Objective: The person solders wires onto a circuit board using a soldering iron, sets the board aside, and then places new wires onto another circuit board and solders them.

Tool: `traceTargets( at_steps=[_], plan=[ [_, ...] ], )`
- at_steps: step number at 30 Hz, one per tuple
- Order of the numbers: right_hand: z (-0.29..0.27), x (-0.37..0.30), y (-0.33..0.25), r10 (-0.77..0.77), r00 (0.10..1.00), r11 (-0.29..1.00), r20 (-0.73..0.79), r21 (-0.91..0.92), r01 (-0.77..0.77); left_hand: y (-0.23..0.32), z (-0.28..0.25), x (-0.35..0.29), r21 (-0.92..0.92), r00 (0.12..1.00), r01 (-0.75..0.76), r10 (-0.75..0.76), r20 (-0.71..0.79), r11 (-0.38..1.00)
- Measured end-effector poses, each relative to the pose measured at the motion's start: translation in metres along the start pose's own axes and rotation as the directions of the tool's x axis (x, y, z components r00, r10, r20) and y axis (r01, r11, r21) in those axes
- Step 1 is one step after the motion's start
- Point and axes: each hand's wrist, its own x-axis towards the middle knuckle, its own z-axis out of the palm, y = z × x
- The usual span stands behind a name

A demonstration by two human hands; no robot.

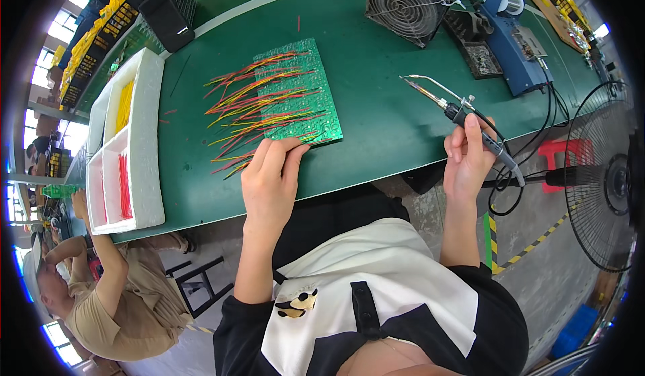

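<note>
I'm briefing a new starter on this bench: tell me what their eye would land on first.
First the green circuit board mid-table, bristling with red and yellow wires fanning out to its left, the left hand at its near edge. Next, the soldering iron gripped in the right hand at the table's right. A white foam tray of wires lies far left.

White foam tray (pixel 144 141) of yellow and red wires at left; yellow packages (pixel 114 13) beyond.

Green circuit board (pixel 300 92), red-yellow wires, flat on bench; soldering iron (pixel 449 105) held.
</note>
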Motion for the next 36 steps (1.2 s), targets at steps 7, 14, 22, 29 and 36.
traceTargets(
  at_steps=[7, 14, 22, 29, 36],
  plan=[
    [0.006, -0.002, -0.001, -0.012, 1.000, 0.999, -0.023, -0.053, 0.011, -0.002, -0.001, 0.006, 0.122, 0.995, -0.101, 0.100, 0.014, 0.987],
    [0.008, -0.005, 0.000, -0.012, 0.999, 0.997, -0.043, -0.076, 0.008, -0.007, -0.001, 0.001, -0.012, 1.000, -0.024, 0.025, 0.009, 1.000],
    [0.022, -0.021, 0.002, 0.134, 0.984, 0.990, 0.114, -0.058, -0.128, -0.009, 0.001, 0.005, 0.012, 0.990, -0.071, 0.069, 0.120, 0.997],
    [0.024, -0.025, 0.004, 0.126, 0.975, 0.985, 0.183, -0.141, -0.100, -0.009, 0.005, 0.002, 0.131, 0.972, -0.223, 0.210, 0.104, 0.966],
    [0.025, -0.027, 0.003, 0.131, 0.978, 0.983, 0.164, -0.151, -0.107, -0.012, 0.008, 0.002, 0.088, 0.972, -0.219, 0.209, 0.105, 0.972]
  ],
)
